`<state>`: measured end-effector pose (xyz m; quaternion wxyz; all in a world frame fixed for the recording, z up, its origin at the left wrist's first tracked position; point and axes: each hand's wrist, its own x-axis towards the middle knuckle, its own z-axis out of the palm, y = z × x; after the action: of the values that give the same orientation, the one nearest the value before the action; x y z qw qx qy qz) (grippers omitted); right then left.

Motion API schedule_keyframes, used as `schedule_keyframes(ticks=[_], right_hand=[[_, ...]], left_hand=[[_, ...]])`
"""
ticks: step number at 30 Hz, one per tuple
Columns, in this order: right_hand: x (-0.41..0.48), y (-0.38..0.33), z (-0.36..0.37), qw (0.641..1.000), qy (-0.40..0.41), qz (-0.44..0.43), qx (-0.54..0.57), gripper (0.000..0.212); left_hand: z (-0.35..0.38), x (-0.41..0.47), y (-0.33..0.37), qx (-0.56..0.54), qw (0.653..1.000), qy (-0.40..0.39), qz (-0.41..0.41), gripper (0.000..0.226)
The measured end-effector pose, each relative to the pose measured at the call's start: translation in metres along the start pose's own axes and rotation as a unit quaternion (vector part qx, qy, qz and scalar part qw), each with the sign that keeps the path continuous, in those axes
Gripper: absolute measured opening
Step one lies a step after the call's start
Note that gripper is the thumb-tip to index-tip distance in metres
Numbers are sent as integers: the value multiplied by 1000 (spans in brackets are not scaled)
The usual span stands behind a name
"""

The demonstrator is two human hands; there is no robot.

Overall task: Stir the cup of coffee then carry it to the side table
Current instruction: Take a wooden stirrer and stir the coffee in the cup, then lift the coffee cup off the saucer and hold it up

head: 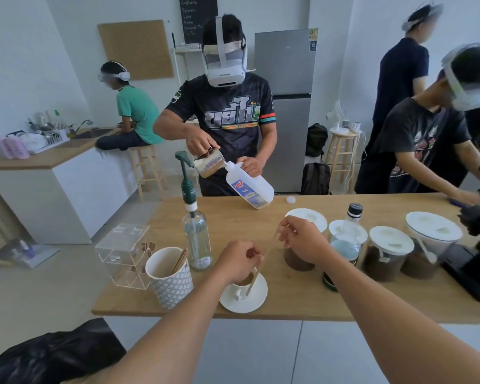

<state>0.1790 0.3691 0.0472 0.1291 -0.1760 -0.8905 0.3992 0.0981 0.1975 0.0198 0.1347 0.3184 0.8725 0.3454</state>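
Note:
A white cup of light-brown coffee [245, 283] stands on a white saucer [256, 300] near the front edge of the wooden table [288, 297]. A thin wooden stirrer [252, 284] slants from the cup up to the right. My left hand [237, 263] hovers right over the cup, its fingers pinched on the stick's lower part and hiding much of the cup. My right hand [302, 241] is higher and to the right, fingertips closed on the stick's upper end.
Left of the cup stand a patterned cup of stirrers [169, 281], a pump bottle [197, 239] and a clear acrylic box [125, 253]. To the right are lidded jars [385, 259], a dark bottle [344, 245] and a black machine [474, 273]. A person [227, 120] pours milk across the table.

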Motion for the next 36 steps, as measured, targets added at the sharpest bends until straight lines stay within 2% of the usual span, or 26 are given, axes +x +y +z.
schedule_keyframes(ticks=[4,8,18,22,29,36], right_hand=[[3,9,7,999,-3,19,25,18],[5,18,20,998,-34,36,50,14],[17,38,60,986,-76,106,104,15],[27,42,80,987,-77,117,79,19],[41,68,103,980,-81,179,24,27],[48,100,143,967,-95,238,10,23]], left_hand=[[12,2,0,-15,1000,-14,-10,17],[20,9,-3,-35,999,4,-25,21],[28,33,-26,-55,997,-11,-45,20],[28,39,-45,-57,997,-8,-52,19],[13,48,-100,-7,996,71,-60,18],[30,47,-155,8,993,46,-112,28]])
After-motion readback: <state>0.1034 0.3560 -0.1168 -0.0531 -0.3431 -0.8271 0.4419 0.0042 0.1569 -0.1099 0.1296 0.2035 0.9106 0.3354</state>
